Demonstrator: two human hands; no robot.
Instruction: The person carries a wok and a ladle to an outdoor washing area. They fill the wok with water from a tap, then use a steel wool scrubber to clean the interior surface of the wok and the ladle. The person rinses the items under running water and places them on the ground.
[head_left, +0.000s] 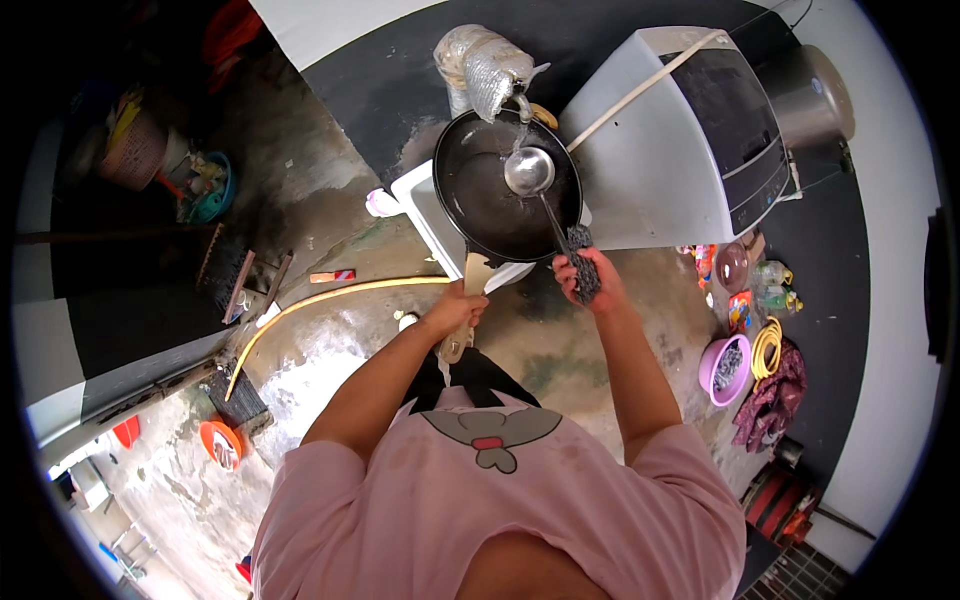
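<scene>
My left hand (455, 308) grips the pale handle (478, 274) of a dark frying pan (472, 191). The pan lies over a white sink (425, 196), below a metal tap (523, 109) with water running from it. In my right hand (598, 279) are a metal ladle (530, 172) and a grey scouring pad (583, 262), the pad pressed along the ladle's handle. The ladle's round bowl is over the pan, close under the stream. Part of the sink is hidden beneath the pan.
A washing machine (645, 142) stands right of the sink, a wooden stick (645, 90) leaning across it. Silvery wrapping (487, 64) covers the tap's pipe. A yellow hose (322, 298) crosses the wet floor at left. A purple basin (709, 373) and bottles (772, 274) sit at right.
</scene>
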